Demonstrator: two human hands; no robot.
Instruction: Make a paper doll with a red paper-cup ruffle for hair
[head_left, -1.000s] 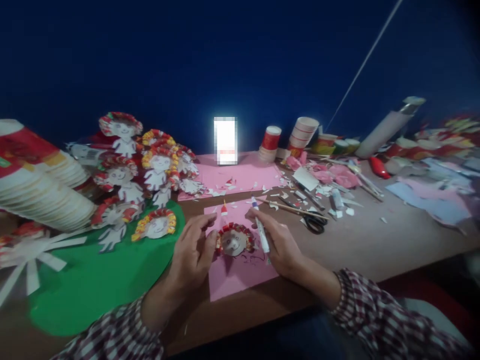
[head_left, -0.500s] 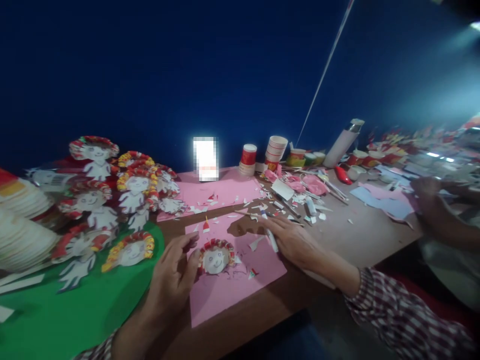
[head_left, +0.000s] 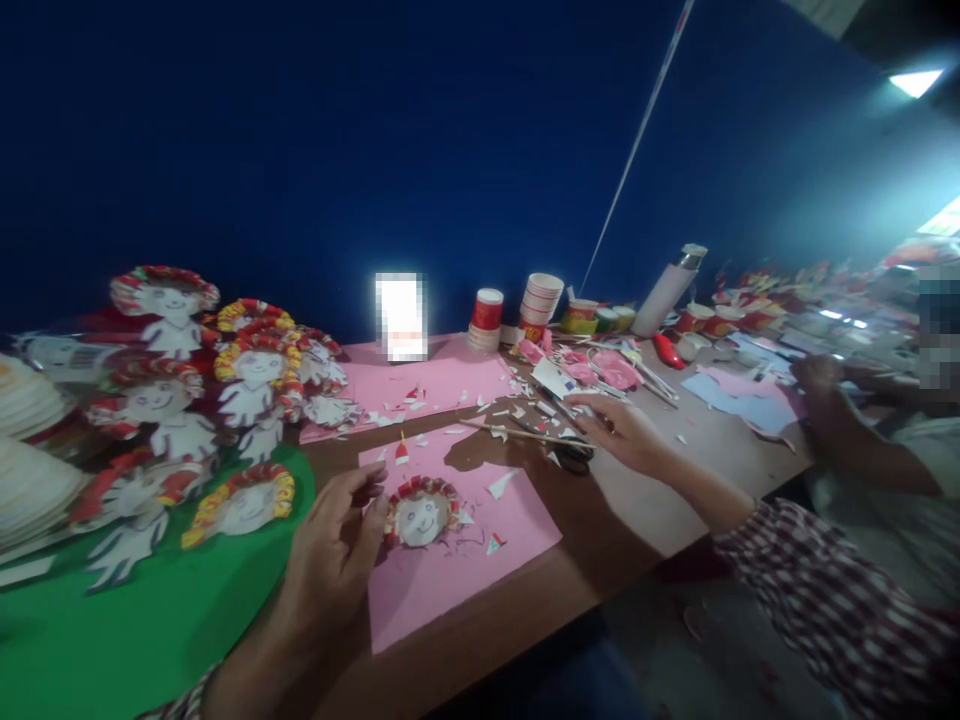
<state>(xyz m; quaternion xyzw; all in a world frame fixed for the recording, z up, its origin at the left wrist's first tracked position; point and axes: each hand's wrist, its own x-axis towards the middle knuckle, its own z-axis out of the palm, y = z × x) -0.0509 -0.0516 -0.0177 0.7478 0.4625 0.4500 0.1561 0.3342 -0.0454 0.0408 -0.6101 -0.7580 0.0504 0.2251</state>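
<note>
A: what've you got on the feed?

B: from my end, left hand (head_left: 337,545) is loosely curled, clear gap between thumb and fingers. Thumb's right at the edge of the paper face (head_left: 421,518), can't tell if it's touching. The face lies drawn side up on the pink sheet (head_left: 420,605), which is on the counter (head_left: 480,622).

A: and the right?

B: right hand (head_left: 630,435) is stretched out past the scissors (head_left: 574,457), fingers over paper scraps (head_left: 499,410). Too murky, can't tell if I'm gripping anything. Thin stick (head_left: 517,432) lies beside the scissors.

A: anything else?

B: paper dolls (head_left: 259,372) left, around the green mat (head_left: 165,640); another person's arm (head_left: 847,425) far right.
</note>
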